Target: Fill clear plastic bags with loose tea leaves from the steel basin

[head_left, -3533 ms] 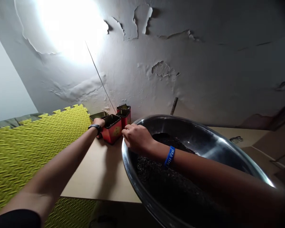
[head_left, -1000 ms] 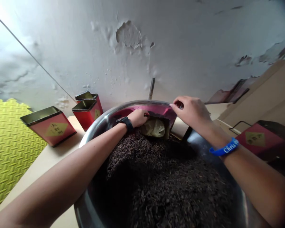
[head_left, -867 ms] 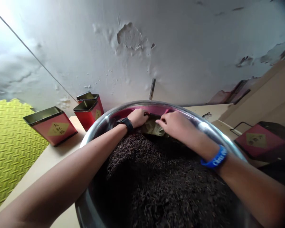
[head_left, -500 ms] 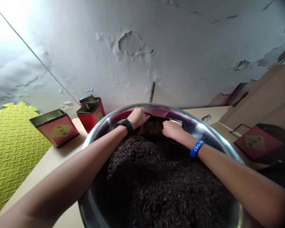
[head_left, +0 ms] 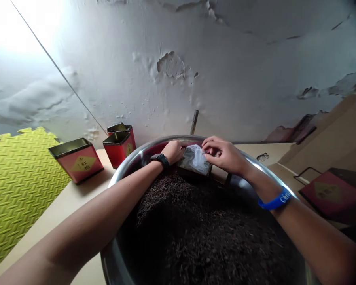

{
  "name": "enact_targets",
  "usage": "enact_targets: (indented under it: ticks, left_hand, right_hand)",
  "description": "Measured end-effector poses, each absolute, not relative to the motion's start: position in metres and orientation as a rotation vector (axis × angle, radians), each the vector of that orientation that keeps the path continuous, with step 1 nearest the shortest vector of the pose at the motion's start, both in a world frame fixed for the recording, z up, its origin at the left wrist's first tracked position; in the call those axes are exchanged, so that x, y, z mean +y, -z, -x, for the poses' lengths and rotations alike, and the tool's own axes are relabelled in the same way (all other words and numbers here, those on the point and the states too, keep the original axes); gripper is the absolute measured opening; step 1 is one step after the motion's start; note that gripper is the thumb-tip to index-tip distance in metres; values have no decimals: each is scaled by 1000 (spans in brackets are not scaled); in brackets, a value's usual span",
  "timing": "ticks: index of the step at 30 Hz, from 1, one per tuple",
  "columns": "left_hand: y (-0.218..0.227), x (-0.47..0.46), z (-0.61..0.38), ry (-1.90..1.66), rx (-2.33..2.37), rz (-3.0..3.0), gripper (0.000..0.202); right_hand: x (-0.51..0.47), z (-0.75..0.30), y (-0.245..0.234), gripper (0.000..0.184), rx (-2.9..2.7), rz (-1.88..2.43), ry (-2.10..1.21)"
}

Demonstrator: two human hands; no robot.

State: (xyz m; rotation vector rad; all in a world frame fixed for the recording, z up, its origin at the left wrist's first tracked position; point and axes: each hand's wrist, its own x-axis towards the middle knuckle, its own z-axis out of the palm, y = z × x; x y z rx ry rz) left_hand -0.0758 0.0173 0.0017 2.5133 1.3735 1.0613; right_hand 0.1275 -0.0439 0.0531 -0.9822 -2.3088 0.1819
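Between left fingers (head_left: 180, 145) and right fingers (head_left: 213, 144), crumpled translucent plastic (head_left: 195, 159).

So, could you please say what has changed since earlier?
The left hand has moved right, from the red rectangular metal tins, and holds an open dark-rimmed tin inside the round steel basin. The right hand has risen from that tin's opening, where crumpled translucent plastic now shows. The two red tins nearest the wall stayed put.

pass: over dark leaves (head_left: 222, 241) | far side blocked: tin (head_left: 193, 173), basin rim (head_left: 180, 138)
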Motion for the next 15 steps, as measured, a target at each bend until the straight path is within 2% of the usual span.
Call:
enact_targets:
  ticks: [3,7,9,12,15]
  left_hand:
    - [-1,18,76,-1051,1392,-2506,34]
    - [-3,20,77,-992,1416,-2546,32]
    - [-3,22,78,-987,1329,-2618,30]
    - [-6,19,76,-1066,1135,-2724,27]
    - [-17,7,68,-1272,1060,-2709,24]
  right_hand:
    - [-57,-126,-63,10,-2414,760,-344]
    - [-65,-125,-66,16,-2782,876,-663]
    - [-64,-126,-65,21,-2901,998,-702]
    - [-58,-130,-58,29,-2876,1320,-502]
    - [-47,-133,-45,19,-2763,1580,-85]
